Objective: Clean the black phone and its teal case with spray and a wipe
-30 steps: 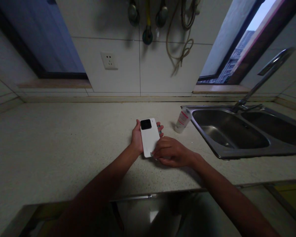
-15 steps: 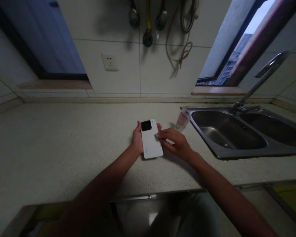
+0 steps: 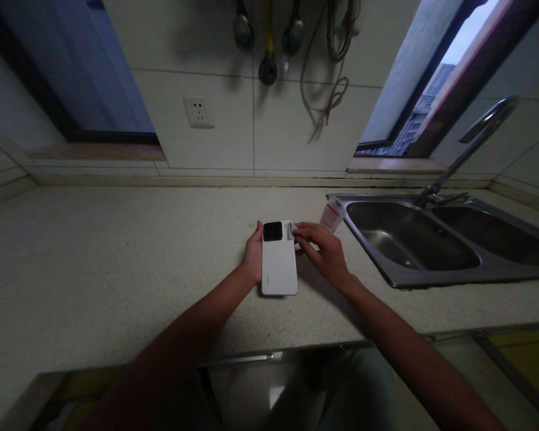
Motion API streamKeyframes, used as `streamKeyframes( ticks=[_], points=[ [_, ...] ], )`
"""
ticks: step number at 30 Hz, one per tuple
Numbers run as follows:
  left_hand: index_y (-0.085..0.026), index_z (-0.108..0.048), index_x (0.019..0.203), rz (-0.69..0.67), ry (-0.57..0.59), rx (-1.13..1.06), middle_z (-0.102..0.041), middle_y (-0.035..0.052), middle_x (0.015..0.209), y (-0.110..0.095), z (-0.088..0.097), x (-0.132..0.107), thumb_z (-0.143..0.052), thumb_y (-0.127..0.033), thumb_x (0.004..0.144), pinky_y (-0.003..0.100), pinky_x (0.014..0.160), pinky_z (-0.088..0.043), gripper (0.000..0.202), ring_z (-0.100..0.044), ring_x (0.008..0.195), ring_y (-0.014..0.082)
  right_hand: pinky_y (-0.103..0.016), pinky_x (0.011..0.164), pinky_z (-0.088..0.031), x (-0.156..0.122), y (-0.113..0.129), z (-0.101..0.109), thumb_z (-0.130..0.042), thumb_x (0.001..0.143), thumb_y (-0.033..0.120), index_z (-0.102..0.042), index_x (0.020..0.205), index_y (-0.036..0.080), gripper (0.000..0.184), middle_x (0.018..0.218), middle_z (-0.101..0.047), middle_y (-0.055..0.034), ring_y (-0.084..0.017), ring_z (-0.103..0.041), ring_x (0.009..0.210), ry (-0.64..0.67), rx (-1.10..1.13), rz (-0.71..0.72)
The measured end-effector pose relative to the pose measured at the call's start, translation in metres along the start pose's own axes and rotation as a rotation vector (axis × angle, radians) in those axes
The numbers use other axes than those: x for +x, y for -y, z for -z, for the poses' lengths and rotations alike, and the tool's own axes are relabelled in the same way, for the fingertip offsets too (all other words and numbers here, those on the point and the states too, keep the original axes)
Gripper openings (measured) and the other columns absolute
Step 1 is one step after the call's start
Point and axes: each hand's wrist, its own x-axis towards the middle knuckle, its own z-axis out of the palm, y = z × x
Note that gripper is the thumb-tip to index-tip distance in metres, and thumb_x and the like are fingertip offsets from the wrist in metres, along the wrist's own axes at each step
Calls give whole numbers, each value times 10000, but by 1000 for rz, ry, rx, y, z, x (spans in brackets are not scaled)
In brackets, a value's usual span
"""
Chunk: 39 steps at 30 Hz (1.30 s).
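Observation:
A white phone with a black camera block lies back-up on the pale speckled counter. My left hand grips its left edge, fingers curled under it. My right hand is at the phone's top right corner, fingertips pinched on a small pale cloth or wipe pressed against the phone beside the camera block.
A small white bottle with a pink label lies by the steel double sink, which has a tall tap. A wall socket, hanging utensils and a coiled cord are on the tiled wall behind.
My right hand has slid from the phone's lower end up to its top right corner. The phone has turned straighter, its long side now pointing away from me.

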Motion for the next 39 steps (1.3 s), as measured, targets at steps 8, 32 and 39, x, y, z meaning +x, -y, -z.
streamKeyframes(
  ticks=[8,32,39],
  points=[
    [-61,-629,1278,-186,-47,-43,-754,186,996,-12,7,2,-263,-667,963,433,825,-564,775,-731,898,295,-360,825,-589,1,9,3,-622,921,179,-720,1043,241,169,1003,-737,-68,-196,-708,942,197,90,175],
    [-116,-684,966,-302,-118,-82,-725,132,776,-18,1,-7,-324,-657,931,355,539,-519,651,-660,577,241,-317,772,-557,-7,25,-13,-639,944,259,-642,1133,197,199,995,-702,-102,-192,-659,910,402,11,495],
    [-143,-671,921,-399,-211,-98,-715,112,815,-20,0,-6,-444,-615,951,343,642,-554,525,-683,659,215,-355,775,-573,-12,25,-12,-653,908,226,-590,1259,191,358,1025,-711,-128,-228,-674,923,265,-44,396]
  ],
)
